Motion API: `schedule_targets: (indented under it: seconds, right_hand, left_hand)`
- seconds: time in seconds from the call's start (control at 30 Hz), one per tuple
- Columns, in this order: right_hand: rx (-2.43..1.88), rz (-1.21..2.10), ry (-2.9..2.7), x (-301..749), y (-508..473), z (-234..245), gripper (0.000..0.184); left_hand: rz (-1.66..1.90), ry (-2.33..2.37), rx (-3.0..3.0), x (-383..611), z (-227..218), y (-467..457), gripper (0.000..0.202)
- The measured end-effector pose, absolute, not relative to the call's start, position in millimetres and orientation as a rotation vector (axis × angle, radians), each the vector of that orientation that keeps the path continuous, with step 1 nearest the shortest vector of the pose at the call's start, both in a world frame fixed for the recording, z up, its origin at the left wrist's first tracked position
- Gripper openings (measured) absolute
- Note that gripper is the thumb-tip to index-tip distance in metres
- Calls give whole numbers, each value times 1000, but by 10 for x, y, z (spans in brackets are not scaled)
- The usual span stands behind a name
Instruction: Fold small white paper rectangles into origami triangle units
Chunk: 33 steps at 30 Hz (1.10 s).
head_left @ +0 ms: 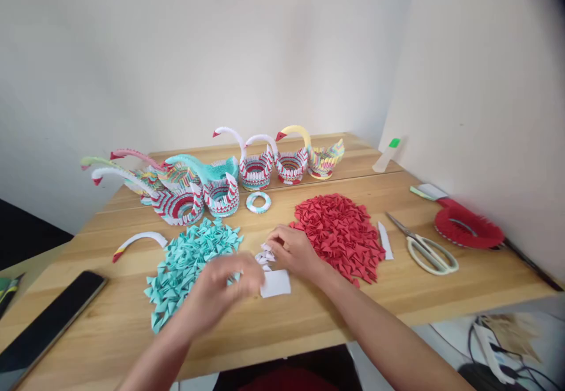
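Note:
My right hand rests on the table with its fingers bent and closed on a white folded paper piece at the edge of a small heap of white folded paper pieces. Just below the heap lies a flat white paper slip. My left hand is raised beside them, smeared by motion, so its fingers cannot be read. Under and behind it spreads a pile of teal folded paper triangles. A larger pile of red folded paper triangles lies beyond my right hand.
Several folded-paper swans stand at the back, near a paper ring. A curved white neck piece lies left. Scissors, a white paper strip and a red round paper piece lie right. A phone lies front left.

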State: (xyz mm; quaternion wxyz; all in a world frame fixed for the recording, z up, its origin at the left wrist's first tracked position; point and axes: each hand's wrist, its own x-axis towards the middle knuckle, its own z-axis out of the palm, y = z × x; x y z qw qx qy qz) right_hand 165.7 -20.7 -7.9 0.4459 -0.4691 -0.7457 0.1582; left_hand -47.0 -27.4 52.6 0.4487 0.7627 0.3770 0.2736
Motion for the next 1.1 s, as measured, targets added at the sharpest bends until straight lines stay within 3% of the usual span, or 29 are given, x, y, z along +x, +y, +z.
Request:
schedule_targets:
  seconds: [0.17, 0.3, 0.67, 0.9, 1.1]
  right_hand:
    - [-1208, 350, -1748, 1669, -194, -91, 8]
    - [-1205, 357, -1762, 1675, -189, -104, 8]
    - [-1208, 771, -1608, 1638, -206, -68, 21]
    - [-1130, 447, -1821, 1653, -211, -30, 8]
    - [-1148, 479, -1841, 1655, -213, -21, 8]
  left_hand:
    - [760, 1071, 1946, -239, 205, 233, 33]
    - [719, 960, 1917, -98, 39, 207, 20]
    - [837, 1044, 1732, -163, 88, 95, 25]
    - [854, 1011, 1943, -181, 66, 68, 21]
    - [876, 984, 2006, -185, 42, 62, 16]
